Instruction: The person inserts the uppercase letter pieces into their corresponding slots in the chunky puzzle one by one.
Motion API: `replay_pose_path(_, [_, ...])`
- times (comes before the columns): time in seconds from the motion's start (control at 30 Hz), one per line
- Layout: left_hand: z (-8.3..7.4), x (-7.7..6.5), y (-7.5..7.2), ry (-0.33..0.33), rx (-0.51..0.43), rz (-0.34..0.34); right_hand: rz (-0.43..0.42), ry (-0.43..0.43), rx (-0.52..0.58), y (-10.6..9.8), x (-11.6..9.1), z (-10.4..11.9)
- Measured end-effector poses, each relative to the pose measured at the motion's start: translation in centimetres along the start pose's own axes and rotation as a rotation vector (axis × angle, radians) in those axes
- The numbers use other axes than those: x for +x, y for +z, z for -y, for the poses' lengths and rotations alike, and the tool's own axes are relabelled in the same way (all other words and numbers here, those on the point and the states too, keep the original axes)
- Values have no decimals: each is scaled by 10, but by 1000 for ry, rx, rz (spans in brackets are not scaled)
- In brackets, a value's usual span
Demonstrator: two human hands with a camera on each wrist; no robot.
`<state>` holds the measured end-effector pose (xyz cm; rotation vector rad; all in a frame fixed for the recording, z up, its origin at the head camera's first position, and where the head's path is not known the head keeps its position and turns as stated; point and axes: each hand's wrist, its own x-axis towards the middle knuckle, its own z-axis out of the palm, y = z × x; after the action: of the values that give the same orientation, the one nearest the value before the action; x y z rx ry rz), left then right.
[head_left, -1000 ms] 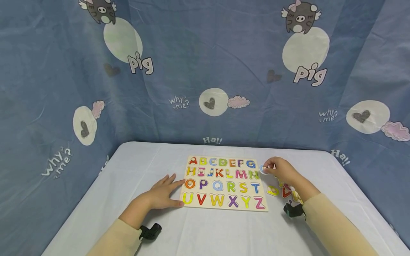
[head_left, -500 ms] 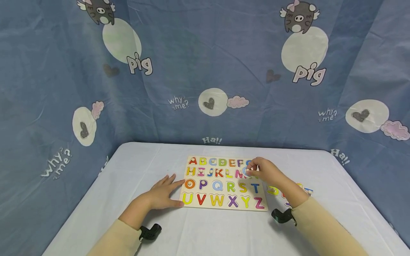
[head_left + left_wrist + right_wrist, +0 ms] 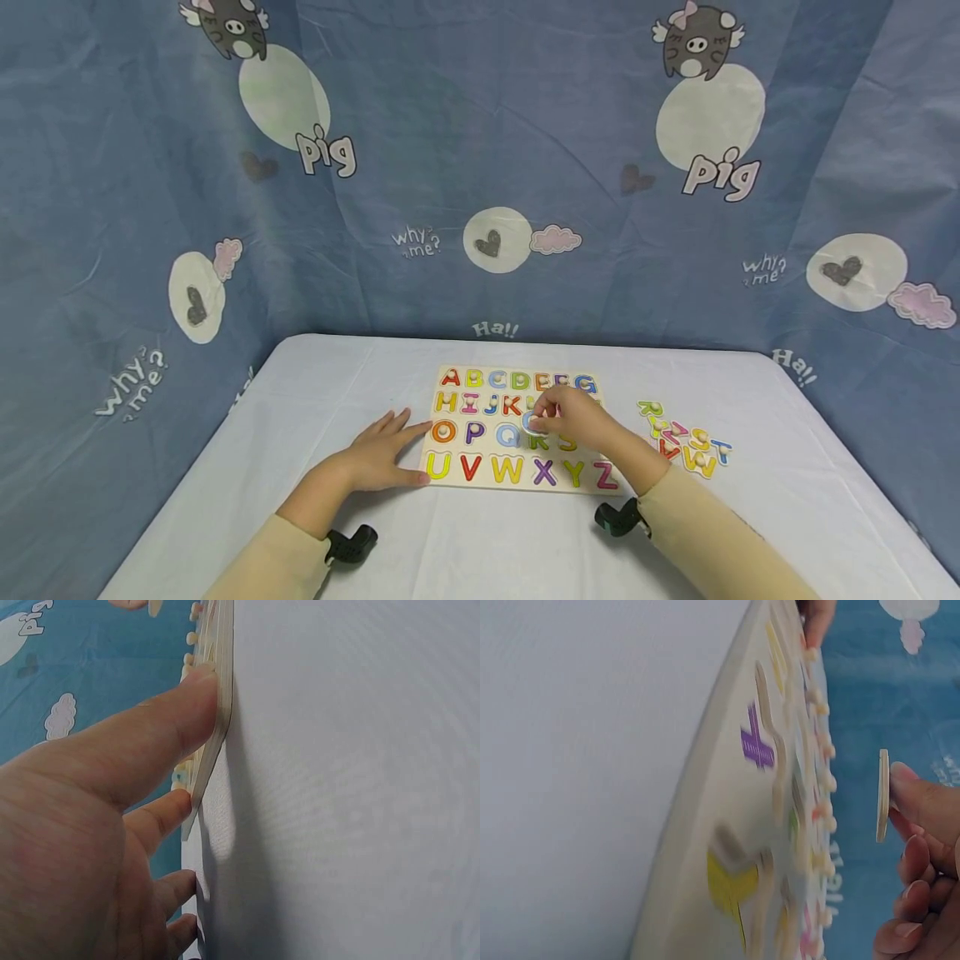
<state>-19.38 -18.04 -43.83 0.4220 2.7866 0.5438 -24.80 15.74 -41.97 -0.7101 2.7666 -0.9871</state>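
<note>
"What's at the left edge of the letter board (image 3: pixel 490 437)?"
"The left hand (image 3: pixel 382 454) — fingers spread, touching it."
"And the pale-blue piece (image 3: pixel 529 424)?"
"Above the board, pinched by the right hand (image 3: pixel 576 418) — loose letters (image 3: pixel 699 462) lie right of the board."

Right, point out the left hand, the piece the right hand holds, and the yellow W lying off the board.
Left hand (image 3: pixel 381 455): head view, back of the hand.
Held piece (image 3: pixel 883 796): right wrist view, its thin edge.
Yellow W (image 3: pixel 699 462): head view, middle of its face.
</note>
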Motion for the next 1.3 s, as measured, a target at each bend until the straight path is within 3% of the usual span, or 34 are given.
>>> replay_pose_path(0.4, [0, -1, 0, 4, -22, 1, 80, 15, 43, 31, 16, 8])
replay_pose_path(0.57, [2, 0, 1, -1, -14, 4, 77, 18, 25, 39, 21, 6])
replay_pose_path(0.93, [3, 2, 3, -20, -4, -1, 59, 107, 12, 44, 24, 11])
replay_pose_path(1.3, [4, 1, 4, -9, -2, 1, 75, 120, 35, 38, 20, 13])
